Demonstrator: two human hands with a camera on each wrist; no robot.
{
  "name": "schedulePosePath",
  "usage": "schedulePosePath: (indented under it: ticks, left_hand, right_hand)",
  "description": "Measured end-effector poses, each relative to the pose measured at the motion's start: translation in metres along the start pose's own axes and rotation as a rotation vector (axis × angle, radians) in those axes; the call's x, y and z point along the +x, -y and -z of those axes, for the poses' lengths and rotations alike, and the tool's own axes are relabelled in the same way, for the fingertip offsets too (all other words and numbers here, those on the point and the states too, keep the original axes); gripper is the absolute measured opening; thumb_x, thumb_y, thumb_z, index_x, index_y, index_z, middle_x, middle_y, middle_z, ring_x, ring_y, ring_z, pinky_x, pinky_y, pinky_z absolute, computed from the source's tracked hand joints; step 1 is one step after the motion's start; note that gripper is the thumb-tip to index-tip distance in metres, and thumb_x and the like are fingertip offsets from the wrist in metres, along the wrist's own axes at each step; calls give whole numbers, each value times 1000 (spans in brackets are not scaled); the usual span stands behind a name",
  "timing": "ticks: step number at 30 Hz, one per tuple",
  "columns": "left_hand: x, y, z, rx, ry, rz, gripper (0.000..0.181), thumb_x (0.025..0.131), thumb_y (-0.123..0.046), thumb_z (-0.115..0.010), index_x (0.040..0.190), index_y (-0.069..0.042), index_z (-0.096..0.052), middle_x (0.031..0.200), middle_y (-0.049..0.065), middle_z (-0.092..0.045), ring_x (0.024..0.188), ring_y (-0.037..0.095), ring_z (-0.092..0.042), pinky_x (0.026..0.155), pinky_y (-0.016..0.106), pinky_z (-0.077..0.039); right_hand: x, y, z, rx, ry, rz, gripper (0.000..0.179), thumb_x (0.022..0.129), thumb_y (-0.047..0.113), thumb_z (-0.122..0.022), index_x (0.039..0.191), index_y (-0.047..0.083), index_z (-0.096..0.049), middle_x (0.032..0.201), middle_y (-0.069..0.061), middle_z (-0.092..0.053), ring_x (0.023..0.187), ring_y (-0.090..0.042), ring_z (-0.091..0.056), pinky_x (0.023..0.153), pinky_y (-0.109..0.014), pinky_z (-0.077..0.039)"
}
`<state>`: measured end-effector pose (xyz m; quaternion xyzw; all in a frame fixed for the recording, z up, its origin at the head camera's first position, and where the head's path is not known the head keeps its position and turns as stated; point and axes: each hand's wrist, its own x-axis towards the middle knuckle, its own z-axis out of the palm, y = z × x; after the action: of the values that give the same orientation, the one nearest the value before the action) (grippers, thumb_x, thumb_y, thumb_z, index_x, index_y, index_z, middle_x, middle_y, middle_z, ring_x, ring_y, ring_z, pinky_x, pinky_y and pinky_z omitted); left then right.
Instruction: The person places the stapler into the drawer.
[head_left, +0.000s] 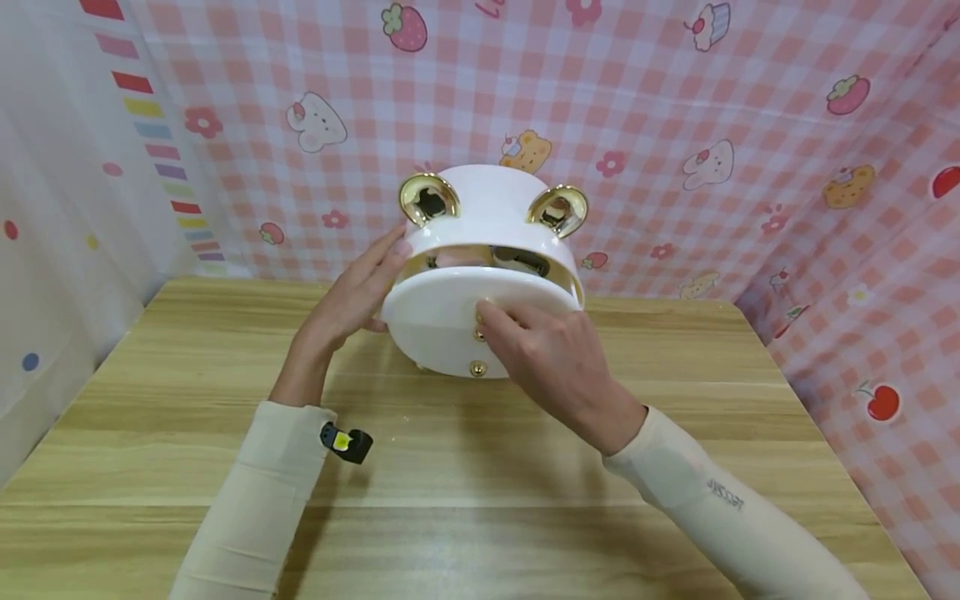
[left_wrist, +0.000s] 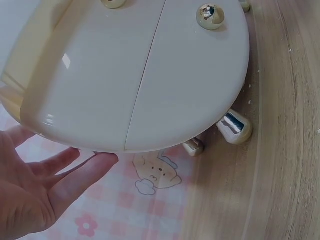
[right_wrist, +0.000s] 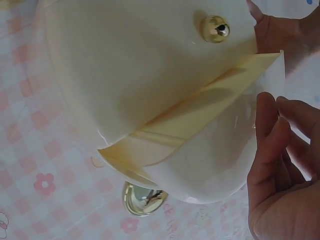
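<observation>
A white rounded storage box [head_left: 495, 187] has gold ears, gold feet and a gap below its top. Its front [left_wrist: 95, 65] carries a seam and two gold knobs; the lower knob [head_left: 478, 368] is clear of my fingers. My left hand [head_left: 358, 287] rests extended fingers [left_wrist: 82, 182] along the box's left side. In front of the upper part, my right hand [head_left: 555, 354] has its fingers bent, thumb and index tips close together. The right wrist view shows these fingertips [right_wrist: 267, 105] away from a gold knob [right_wrist: 216, 29]; I cannot tell whether they hold something tiny.
Dark shapes [head_left: 521, 260] show inside the box's gap. The box stands near the back of a wood-grain table [head_left: 450, 517]. Behind it hangs a pink checked cloth [head_left: 465, 100], with more cloth at both sides. A black strap end [head_left: 348, 442] sticks out from the left sleeve.
</observation>
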<state>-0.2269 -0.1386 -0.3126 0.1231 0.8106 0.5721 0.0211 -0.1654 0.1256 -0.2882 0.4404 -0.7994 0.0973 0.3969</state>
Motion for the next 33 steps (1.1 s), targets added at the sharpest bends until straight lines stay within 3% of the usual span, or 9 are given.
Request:
schedulePosePath:
  ticks: [13, 22, 33]
  left_hand:
    - [-1, -2, 0, -27, 8, 28, 71, 101, -65, -37, 163, -35, -20, 166, 6, -19, 132, 45, -43, 70, 62, -58]
    - [-1, 0, 0, -24, 7, 26, 70, 101, -65, -37, 163, -36, -20, 167, 4, -18, 135, 45, -40, 70, 61, -59]
    - [-1, 1, 0, -27, 12, 24, 70, 101, -65, -36, 163, -36, -19, 166, 8, -19, 136, 45, -39, 73, 68, -56]
  right_hand:
    - [6, -13, -12, 7, -21, -28, 6, 96, 7, -66, 93, 8, -61, 64, 0, -46, 52, -15, -46, 38, -30, -33]
    - [7, -17, -16, 22, 0, -54, 11, 92, 4, -72, 97, 7, -63, 64, -1, -46, 54, -15, -46, 39, -29, -35]
    - [9, -19, -18, 8, 34, -77, 5, 94, 6, -71, 98, 6, -67, 65, -2, -50, 55, -15, -48, 41, -30, -42]
